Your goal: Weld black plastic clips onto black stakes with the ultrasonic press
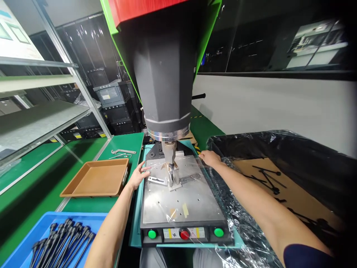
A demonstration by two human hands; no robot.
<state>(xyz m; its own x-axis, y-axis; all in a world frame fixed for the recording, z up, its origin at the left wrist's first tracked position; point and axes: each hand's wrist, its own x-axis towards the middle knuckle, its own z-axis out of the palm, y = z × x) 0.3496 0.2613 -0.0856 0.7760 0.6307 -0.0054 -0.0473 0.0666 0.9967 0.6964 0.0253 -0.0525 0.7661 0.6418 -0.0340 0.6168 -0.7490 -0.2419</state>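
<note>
A press machine stands in front of me, its metal horn (170, 150) lowered onto a small fixture (173, 176) on the steel base plate (181, 201). My left hand (138, 175) rests at the plate's left edge with fingers spread, holding nothing. My right hand (209, 158) lies flat on the plate's far right corner, fingers stretched out and empty. Two green buttons (152, 233) (218, 232) and a red button (184, 234) sit on the front panel, near my body.
A brown tray (83, 191) sits left of the machine. A blue bin (25, 245) with several black rod-like parts (63, 240) is at the lower left. A bag-lined box (292, 193) with black parts stands right. Wrenches (122, 152) lie on the green bench.
</note>
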